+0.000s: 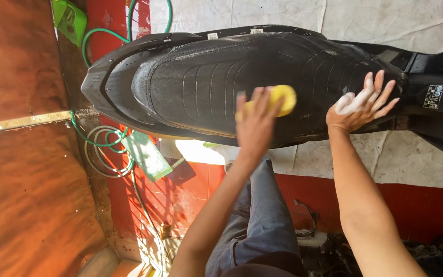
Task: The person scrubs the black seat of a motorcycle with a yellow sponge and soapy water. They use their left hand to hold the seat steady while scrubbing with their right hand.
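1. The left hand (256, 123) is curled around a yellow sponge (282, 99). The fingers are bent and the sponge sticks out past them. The hand looks a bit blurry.
2. The sponge is pressed on the black seat (206, 77) of a scooter (129, 56), near the middle of the seat on the side closest to the person.
3. The right hand (361, 105) is wide open with the fingers spread out. It lies flat on the seat, more toward the front end. It holds nothing, and white soap foam (345, 104) sits on the back of it.
4. The seat is wet and shiny, with little drops and lines pressed into it.
5. I can see no bucket or tub. A green plastic thing (70, 18) stands at the top left, but I cannot tell what is in it.
6. A thin green hose (98, 138) curls in loops on the floor beside the tail of the scooter.
7. The floor has red tiles (180, 190) and it is wet. Sun makes bright spots on it.
8. A white sheet (385, 20) lies under the scooter.
9. A brown, rusty-looking wall (21, 179) fills the left side.
10. The person wears grey trousers (262, 215)
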